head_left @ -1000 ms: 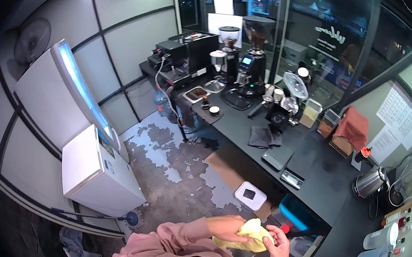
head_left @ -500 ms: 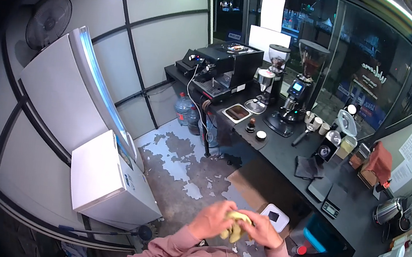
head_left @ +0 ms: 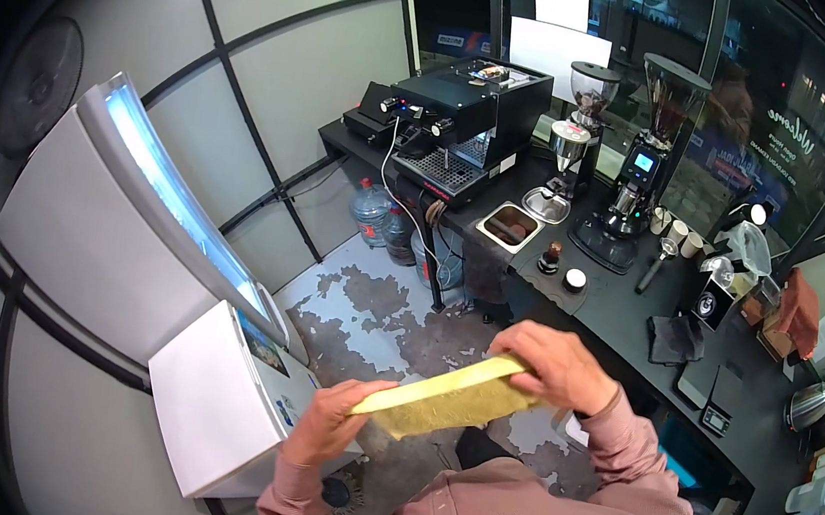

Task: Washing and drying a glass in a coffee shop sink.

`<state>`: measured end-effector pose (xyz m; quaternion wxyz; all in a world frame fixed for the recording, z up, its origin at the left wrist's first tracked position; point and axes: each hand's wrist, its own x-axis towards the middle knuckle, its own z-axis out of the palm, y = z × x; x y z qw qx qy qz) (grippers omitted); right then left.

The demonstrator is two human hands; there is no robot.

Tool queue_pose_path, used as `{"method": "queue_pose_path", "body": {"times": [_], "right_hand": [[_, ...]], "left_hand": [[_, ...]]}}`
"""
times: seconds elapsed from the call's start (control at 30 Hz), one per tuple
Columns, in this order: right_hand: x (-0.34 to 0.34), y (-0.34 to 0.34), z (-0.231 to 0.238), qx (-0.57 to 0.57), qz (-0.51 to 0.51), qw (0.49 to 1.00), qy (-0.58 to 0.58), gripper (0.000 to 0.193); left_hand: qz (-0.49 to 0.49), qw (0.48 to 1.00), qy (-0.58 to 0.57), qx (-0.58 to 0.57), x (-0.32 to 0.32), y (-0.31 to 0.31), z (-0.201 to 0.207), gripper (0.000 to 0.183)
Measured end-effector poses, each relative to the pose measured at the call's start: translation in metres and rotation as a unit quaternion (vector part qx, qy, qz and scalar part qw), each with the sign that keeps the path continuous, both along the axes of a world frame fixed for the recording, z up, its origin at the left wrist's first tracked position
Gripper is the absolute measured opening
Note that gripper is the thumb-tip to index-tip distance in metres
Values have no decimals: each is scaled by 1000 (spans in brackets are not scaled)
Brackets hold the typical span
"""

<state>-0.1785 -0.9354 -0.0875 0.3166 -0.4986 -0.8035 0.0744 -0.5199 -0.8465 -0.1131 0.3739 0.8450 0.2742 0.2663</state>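
Note:
A yellow cloth [head_left: 453, 398] is stretched out between my two hands, in front of my body and above the floor. My left hand [head_left: 328, 415] pinches its left end. At the other end, higher up, my right hand [head_left: 562, 367] grips the cloth with the thumb underneath and the fingers over it. The cloth's upper edge is folded into a taut band, and its lower part hangs loose between the hands. Both hands are apart from the counter [head_left: 618, 314].
The counter along the windows carries an espresso machine [head_left: 471, 128], two coffee grinders [head_left: 631, 190], a portafilter [head_left: 655, 266], a dark folded cloth [head_left: 675, 340], a scale [head_left: 718, 415] and a kettle [head_left: 809, 408]. To my left stand a white chest freezer [head_left: 216, 408] and a tall fridge [head_left: 114, 226].
The yellow cloth was bunched up between my close-together hands; now they have moved apart and spread it out. My view has shifted, and the counter appears closer.

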Motion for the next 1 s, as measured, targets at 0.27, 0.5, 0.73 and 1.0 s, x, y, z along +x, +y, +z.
{"method": "queue_pose_path", "body": {"times": [0.27, 0.5, 0.73, 1.0], "right_hand": [[74, 114, 33, 7, 47, 988, 149, 21], [130, 227, 56, 38, 36, 977, 206, 19], [162, 322, 104, 90, -111, 959, 247, 18], [199, 459, 95, 229, -283, 890, 273, 18]], "left_hand": [[59, 990, -110, -61, -5, 146, 39, 24], [49, 961, -273, 2, 67, 306, 57, 27], [167, 892, -264, 326, 176, 454, 130, 27], [46, 902, -295, 312, 313, 660, 157, 15]]}}
